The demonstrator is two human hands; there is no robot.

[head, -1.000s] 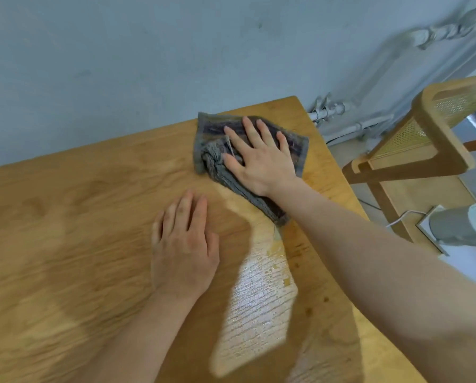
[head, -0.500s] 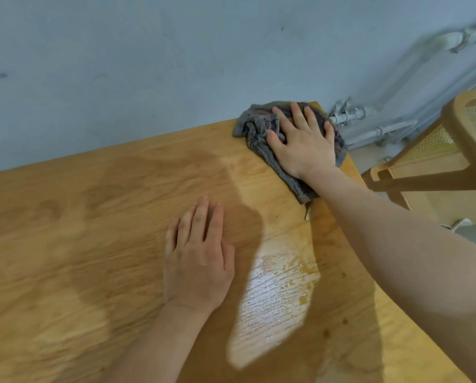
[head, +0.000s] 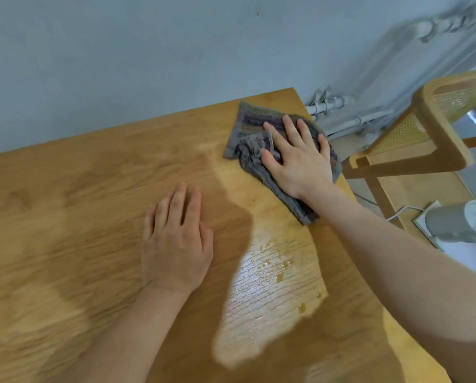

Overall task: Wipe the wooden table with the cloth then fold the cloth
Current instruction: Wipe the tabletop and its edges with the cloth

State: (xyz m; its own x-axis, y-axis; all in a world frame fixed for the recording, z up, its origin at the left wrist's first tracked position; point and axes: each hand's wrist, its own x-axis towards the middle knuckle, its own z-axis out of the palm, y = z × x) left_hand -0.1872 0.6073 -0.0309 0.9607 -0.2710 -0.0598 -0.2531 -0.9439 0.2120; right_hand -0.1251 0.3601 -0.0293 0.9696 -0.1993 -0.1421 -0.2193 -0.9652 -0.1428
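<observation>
Right hand [head: 297, 158], flat and spread on the cloth [head: 252, 120], had drawn it back from the table [head: 65, 217] corner at one o'clock; left hand [head: 176, 244] lay flat, empty. Droplets [head: 279, 277] remained; wiping unfinished.

The right hand [head: 297, 158] hides the middle of the cloth [head: 254, 125]; the chair [head: 424, 139] is cut off

Both hands [head: 177, 241] and forearms are bare, without sleeves.

A cane-backed wooden chair [head: 435, 128] stands near grey wall pipes [head: 350, 117], a white cable [head: 402, 211] below it.
</observation>
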